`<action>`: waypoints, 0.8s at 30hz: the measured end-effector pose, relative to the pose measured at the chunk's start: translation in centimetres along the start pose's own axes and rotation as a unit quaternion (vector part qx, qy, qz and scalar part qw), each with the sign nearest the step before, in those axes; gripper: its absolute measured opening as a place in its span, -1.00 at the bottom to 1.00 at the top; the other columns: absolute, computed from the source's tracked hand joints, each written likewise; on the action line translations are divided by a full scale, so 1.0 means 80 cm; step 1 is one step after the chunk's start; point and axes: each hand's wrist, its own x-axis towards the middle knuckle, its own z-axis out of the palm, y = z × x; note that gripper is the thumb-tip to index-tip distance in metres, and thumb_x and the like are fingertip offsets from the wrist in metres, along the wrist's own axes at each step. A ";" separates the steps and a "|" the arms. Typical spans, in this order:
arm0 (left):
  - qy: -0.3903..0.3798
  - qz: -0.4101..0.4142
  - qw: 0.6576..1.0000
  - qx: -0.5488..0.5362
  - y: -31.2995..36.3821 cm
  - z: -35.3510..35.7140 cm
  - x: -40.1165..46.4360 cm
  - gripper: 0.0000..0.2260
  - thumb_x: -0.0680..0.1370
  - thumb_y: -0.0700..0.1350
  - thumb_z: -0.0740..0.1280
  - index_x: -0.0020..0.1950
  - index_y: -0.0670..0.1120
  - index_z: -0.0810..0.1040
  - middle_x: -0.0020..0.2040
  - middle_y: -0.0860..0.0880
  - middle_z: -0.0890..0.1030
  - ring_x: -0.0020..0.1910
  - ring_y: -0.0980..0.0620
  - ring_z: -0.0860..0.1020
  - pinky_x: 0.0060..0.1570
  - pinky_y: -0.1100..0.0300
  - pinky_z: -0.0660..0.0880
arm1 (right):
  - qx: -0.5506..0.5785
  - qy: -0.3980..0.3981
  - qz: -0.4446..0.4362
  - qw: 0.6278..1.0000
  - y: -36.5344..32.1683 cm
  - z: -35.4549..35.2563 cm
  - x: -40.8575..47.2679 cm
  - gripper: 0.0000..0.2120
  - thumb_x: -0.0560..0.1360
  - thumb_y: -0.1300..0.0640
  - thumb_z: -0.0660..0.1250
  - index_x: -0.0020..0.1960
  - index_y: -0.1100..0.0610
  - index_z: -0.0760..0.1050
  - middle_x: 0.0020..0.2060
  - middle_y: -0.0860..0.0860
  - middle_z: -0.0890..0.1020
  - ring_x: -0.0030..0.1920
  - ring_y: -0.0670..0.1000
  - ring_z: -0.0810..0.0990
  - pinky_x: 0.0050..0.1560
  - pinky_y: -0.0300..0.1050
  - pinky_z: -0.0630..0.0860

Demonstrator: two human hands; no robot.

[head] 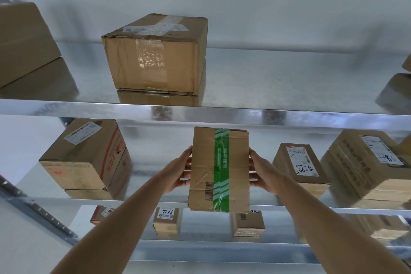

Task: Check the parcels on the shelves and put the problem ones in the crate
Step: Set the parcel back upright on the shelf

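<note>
A creased cardboard parcel (219, 169) with a strip of green tape and a barcode is held in front of the middle shelf (155, 203). My left hand (178, 172) grips its left side and my right hand (263, 173) grips its right side, fingers curled behind it. The parcel stands upright, its lower edge just below the shelf's front lip. No crate is in view.
On the top shelf (244, 113) sits a large taped box (155, 55), with another box (24, 40) at far left. The middle shelf holds a red-printed box (86, 158), a labelled box marked 5288 (300, 167) and a bigger box (369, 162). Small parcels (165, 221) lie on the lower shelf.
</note>
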 end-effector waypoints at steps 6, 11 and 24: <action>0.002 0.001 1.000 -0.006 -0.001 -0.003 0.001 -0.36 0.62 0.39 0.16 0.28 -0.14 0.61 0.14 -0.17 0.67 0.13 -0.09 0.63 0.13 0.04 0.57 | -0.002 0.001 0.000 1.000 0.003 0.000 0.001 -0.41 0.66 -0.35 0.03 0.22 0.10 0.55 0.17 0.18 0.65 0.19 0.18 0.64 0.26 0.12 0.57; 0.004 0.000 1.000 -0.018 -0.005 0.001 -0.003 -0.40 0.63 0.37 0.16 0.27 -0.12 0.61 0.10 -0.13 0.68 0.09 -0.07 0.63 0.02 0.09 0.56 | -0.011 0.003 -0.001 1.000 0.004 0.000 0.004 -0.39 0.65 -0.36 0.03 0.28 0.10 0.54 0.18 0.17 0.66 0.21 0.17 0.64 0.33 0.16 0.54; 0.041 0.038 0.998 -0.020 0.010 0.005 -0.003 -0.52 0.67 0.32 0.10 0.19 -0.02 0.59 0.19 -0.11 0.65 0.20 -0.11 0.60 0.23 -0.04 0.54 | 0.027 0.017 -0.061 0.998 -0.005 0.009 0.001 -0.57 0.71 -0.20 0.07 0.21 0.02 0.60 0.14 -0.01 0.67 0.13 0.08 0.63 0.17 0.08 0.56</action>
